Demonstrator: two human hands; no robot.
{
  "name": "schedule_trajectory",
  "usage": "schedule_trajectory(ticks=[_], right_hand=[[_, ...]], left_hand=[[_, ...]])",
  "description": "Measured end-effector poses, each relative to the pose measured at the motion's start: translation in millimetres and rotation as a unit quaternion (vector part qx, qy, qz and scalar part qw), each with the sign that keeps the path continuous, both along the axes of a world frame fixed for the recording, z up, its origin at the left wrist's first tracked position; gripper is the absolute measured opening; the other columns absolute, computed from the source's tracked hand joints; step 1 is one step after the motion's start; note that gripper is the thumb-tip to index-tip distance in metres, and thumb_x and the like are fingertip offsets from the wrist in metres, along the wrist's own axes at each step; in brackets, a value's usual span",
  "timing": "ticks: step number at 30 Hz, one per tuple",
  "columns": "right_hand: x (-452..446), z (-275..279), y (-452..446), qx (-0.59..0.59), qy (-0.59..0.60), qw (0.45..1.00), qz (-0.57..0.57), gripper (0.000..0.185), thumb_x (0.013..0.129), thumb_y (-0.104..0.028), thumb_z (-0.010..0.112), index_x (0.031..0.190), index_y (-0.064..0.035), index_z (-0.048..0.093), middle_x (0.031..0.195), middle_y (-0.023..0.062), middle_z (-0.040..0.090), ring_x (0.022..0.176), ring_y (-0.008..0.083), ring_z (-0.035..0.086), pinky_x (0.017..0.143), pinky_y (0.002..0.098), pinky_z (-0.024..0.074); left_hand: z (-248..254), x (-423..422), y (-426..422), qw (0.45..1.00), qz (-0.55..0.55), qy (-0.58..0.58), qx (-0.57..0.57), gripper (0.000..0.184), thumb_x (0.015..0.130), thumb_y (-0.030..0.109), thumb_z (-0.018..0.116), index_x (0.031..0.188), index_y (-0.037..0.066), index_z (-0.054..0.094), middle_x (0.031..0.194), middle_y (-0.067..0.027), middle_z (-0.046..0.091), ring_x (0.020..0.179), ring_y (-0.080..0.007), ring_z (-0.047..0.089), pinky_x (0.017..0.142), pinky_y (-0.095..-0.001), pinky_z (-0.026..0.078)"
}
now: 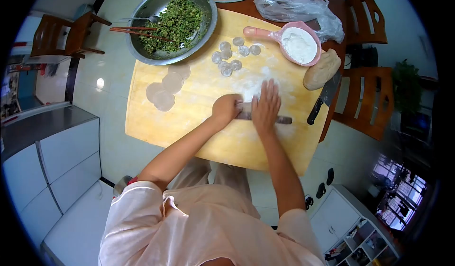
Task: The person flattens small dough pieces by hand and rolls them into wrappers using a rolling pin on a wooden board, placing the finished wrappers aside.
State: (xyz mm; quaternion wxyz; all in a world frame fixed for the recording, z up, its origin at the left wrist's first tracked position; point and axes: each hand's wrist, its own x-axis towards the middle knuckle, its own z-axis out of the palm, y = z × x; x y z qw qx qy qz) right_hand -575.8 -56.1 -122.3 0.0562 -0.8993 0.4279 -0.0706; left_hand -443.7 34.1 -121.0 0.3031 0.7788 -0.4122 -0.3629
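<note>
My left hand (pixel 226 109) is closed at the edge of a dough wrapper (pixel 244 107) on the floured wooden board (pixel 199 140). Across the wrapper's near side lies a dark rolling pin (pixel 284 120). My right hand (pixel 266 105) presses flat on the pin, its fingers stretched out over the loose flour (pixel 249 90). Several small dough discs (pixel 226 54) sit beyond my hands. Thin rolled wrappers (pixel 164 99) overlap to the left of my left hand.
A steel bowl (pixel 210 29) of chopped green filling (pixel 182 22) holds chopsticks and a spoon at the back left. Back right are a pink scoop of flour (pixel 299 45), a dough lump (pixel 323 70), a knife (pixel 314 110) and a plastic bag (pixel 294 3). Chairs (pixel 365 98) flank the table.
</note>
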Motion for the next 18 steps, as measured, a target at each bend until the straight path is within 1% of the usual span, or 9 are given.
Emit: schedule_trajectory(ticks=[1,3,6,9,12,13,15,17,18], right_hand=[[12.3,-3.7,-16.2,-0.003,-0.005,1.0,-0.012,0.062,0.088,-0.026,0.062,0.142,-0.0037,0.041,0.152,0.0166,0.035,0.138,0.034,0.034,0.109,0.0499,0.0299],[14.6,-2.9,-18.1,0.003,-0.017,1.0,-0.019,0.062,0.089,-0.027,0.061,0.143,-0.0038,0.04,0.152,0.0165,0.035,0.138,0.0344,0.034,0.109,0.0502,0.03],[-26.7,-0.5,27.7,0.033,-0.009,0.999,0.005,0.063,0.088,-0.025,0.062,0.142,-0.0035,0.041,0.151,0.0164,0.035,0.138,0.0349,0.034,0.109,0.0503,0.0295],[-57.4,6.2,65.1,0.019,0.003,0.999,0.032,0.063,0.084,-0.021,0.063,0.141,-0.0047,0.044,0.151,0.0161,0.036,0.138,0.0334,0.035,0.109,0.0504,0.0296],[-32.1,-3.7,36.8,-0.004,-0.005,1.0,0.013,0.063,0.084,-0.022,0.064,0.141,-0.0048,0.043,0.151,0.0159,0.036,0.139,0.0324,0.034,0.109,0.0502,0.0293],[-20.8,-3.8,24.9,0.003,-0.02,1.0,0.001,0.063,0.084,-0.022,0.064,0.141,-0.0047,0.044,0.151,0.016,0.036,0.139,0.0321,0.034,0.109,0.0501,0.0292],[-0.5,-0.4,6.8,0.02,-0.054,0.998,-0.023,0.063,0.084,-0.023,0.064,0.141,-0.0046,0.044,0.151,0.0162,0.036,0.138,0.0315,0.035,0.109,0.05,0.0292],[-12.4,1.8,22.7,0.029,-0.079,0.996,0.002,0.061,0.084,-0.022,0.065,0.138,-0.004,0.046,0.148,0.0155,0.04,0.136,0.0324,0.038,0.11,0.0496,0.029],[-28.8,0.4,38.3,0.039,-0.091,0.995,0.021,0.06,0.084,-0.022,0.065,0.138,-0.0039,0.046,0.148,0.0152,0.041,0.136,0.0328,0.039,0.11,0.0497,0.0288]], left_hand=[[-0.2,-2.8,-5.9,0.998,-0.012,-0.068,-0.011,0.011,0.072,0.015,0.067,0.082,0.011,0.068,0.08,-0.0169,0.066,0.079,-0.0367,0.064,0.069,-0.0447,0.05],[2.5,-2.8,-21.6,0.986,-0.07,-0.122,0.088,0.014,0.074,0.011,0.069,0.088,0.008,0.07,0.085,-0.0163,0.068,0.079,-0.0339,0.065,0.069,-0.0383,0.051],[-4.2,-1.4,-6.9,0.999,0.038,-0.01,-0.022,0.009,0.075,0.016,0.064,0.077,0.011,0.07,0.077,-0.0178,0.067,0.076,-0.0367,0.064,0.069,-0.0441,0.051],[-47.5,1.8,18.7,0.954,0.173,0.243,-0.027,0.014,0.077,0.018,0.067,0.089,0.011,0.07,0.081,-0.0159,0.068,0.076,-0.0332,0.065,0.07,-0.0403,0.052],[-45.7,-10.3,24.8,0.97,0.133,0.204,-0.023,0.018,0.075,0.016,0.069,0.093,0.011,0.069,0.083,-0.0156,0.068,0.076,-0.0333,0.065,0.069,-0.0406,0.052],[-10.2,-10.3,14.2,0.993,0.082,0.08,-0.003,0.019,0.075,0.015,0.07,0.093,0.01,0.068,0.083,-0.0169,0.067,0.078,-0.0349,0.065,0.07,-0.0419,0.051],[0.9,-16.6,7.7,0.998,0.042,-0.023,-0.035,0.019,0.075,0.011,0.073,0.093,0.008,0.068,0.079,-0.0164,0.067,0.073,-0.0317,0.063,0.069,-0.0379,0.05],[-7.6,-16.8,8.0,0.999,0.024,0.014,-0.041,0.02,0.075,0.011,0.072,0.094,0.009,0.069,0.081,-0.0195,0.066,0.077,-0.0369,0.062,0.071,-0.0399,0.05],[-8.7,-15.5,11.1,0.996,0.038,0.056,-0.051,0.016,0.076,0.01,0.072,0.091,0.007,0.07,0.078,-0.0176,0.067,0.076,-0.0313,0.065,0.072,-0.0371,0.05]])
